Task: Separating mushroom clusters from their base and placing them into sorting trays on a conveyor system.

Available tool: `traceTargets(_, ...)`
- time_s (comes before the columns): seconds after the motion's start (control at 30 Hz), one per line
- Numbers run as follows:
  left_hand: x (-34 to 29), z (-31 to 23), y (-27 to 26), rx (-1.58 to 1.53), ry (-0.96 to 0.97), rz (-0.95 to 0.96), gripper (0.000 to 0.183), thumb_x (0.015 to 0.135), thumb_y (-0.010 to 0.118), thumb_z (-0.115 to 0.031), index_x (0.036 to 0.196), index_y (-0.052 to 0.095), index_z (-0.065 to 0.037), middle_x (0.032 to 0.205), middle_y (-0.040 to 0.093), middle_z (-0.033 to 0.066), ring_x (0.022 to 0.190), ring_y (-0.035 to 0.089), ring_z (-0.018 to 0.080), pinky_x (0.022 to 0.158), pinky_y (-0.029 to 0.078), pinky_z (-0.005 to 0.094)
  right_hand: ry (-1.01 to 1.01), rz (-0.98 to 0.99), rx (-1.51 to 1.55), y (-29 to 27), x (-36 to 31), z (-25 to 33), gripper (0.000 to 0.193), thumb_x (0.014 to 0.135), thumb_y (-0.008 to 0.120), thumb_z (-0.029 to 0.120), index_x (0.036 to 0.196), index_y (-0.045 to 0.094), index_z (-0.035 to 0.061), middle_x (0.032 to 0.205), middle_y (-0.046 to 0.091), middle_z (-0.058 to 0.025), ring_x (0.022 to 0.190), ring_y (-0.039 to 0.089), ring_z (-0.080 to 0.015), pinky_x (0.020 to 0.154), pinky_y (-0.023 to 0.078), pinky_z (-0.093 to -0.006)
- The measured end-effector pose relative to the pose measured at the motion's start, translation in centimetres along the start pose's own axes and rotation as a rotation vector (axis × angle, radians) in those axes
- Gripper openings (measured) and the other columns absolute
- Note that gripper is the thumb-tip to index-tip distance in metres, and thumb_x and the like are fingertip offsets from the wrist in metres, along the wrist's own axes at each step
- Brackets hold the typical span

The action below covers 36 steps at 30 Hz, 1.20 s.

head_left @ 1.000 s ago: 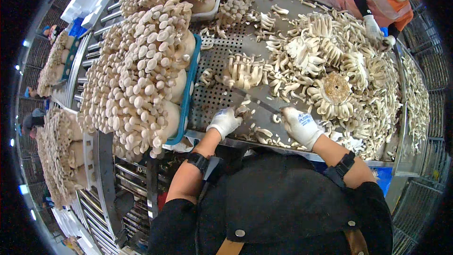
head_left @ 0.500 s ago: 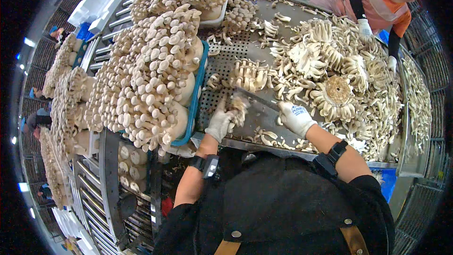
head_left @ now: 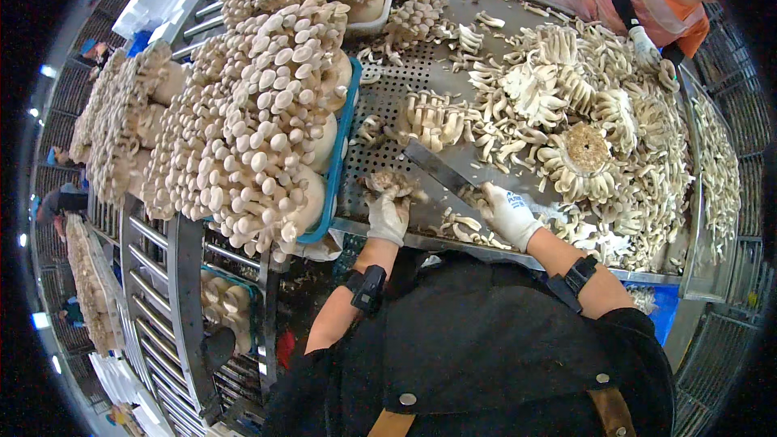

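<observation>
My left hand, in a white glove, is closed around a brownish mushroom clump just above the perforated part of the metal table. In my gloved right hand is a knife, its broad blade pointing up and left, apart from the clump. Beyond the blade tip stands a bunch of pale mushrooms. To the right spreads a large heap of loose cut mushrooms. On it rests a round cluster with its brown base facing up.
At my left, a teal crate is loaded with tall mushroom clusters. Behind it is a white crate, also full. A roller conveyor runs along the left. Across the table, a person in orange and pink reaches into the heap.
My left hand has shifted slightly right, turning the clump. The knife blade has come away from the clump, its tip a little higher. The other person's hands have moved closer together.
</observation>
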<state>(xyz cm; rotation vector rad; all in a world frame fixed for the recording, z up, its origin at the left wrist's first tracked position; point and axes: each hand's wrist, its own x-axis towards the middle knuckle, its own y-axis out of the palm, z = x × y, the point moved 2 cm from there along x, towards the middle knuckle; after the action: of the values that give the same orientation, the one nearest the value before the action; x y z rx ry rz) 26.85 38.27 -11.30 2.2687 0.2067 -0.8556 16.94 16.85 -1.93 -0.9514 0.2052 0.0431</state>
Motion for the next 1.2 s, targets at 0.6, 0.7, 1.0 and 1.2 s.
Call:
traceTargets(0.6, 1.6, -4.0, 2.3, 2.319, 0.373, 0.493, 0.067, 0.073, 0.068, -0.033, 0.130, 0.045, -0.006, 0.130, 0.044, 0.0255, 0.119, 0.047, 0.0386, 0.100, 0.039, 0.0429, 0.031, -0.019, 0.023, -0.4, -1.6, 0.3, 0.020, 0.088, 0.051, 0.017, 0.104, 0.051, 0.0039, 0.095, 0.059, -0.0238, 0.087, 0.057, -0.0430, 0.074, 0.046, -0.0463)
traceTargets(0.7, -0.8, -3.8, 2.8, 2.249, 0.210, 0.383, 0.068, 0.075, 0.068, -0.038, 0.130, 0.044, -0.005, 0.124, 0.049, 0.0253, 0.113, 0.052, 0.0376, 0.096, 0.042, 0.0423, 0.044, -0.025, 0.065, -0.5, -1.9, 0.2, 0.018, 0.088, 0.051, 0.019, 0.099, 0.051, 0.0043, 0.094, 0.059, -0.0232, 0.086, 0.057, -0.0427, 0.074, 0.046, -0.0465)
traceTargets(1.0, -2.2, -3.3, 1.8, 2.064, 0.183, 0.178, 0.072, 0.074, 0.075, -0.031, 0.128, 0.037, -0.002, 0.134, 0.039, 0.0248, 0.115, 0.051, 0.0383, 0.093, 0.046, 0.0423, -0.053, 0.205, -0.170, 3.5, 4.0, 2.6, 0.020, 0.087, 0.043, 0.015, 0.103, 0.046, 0.0033, 0.094, 0.060, -0.0254, 0.087, 0.059, -0.0421, 0.076, 0.046, -0.0471)
traceTargets(1.2, -6.4, -6.2, -3.1, 1.536, 0.496, 0.366, 0.063, 0.068, 0.075, -0.041, 0.105, 0.049, 0.003, 0.094, 0.060, 0.0243, 0.091, 0.058, 0.0376, 0.081, 0.046, 0.0408, -0.093, -0.013, 0.013, 1.8, 1.8, 0.0, 0.021, 0.088, 0.045, 0.018, 0.098, 0.054, 0.0012, 0.078, 0.059, -0.0249, 0.074, 0.059, -0.0417, 0.065, 0.045, -0.0462)
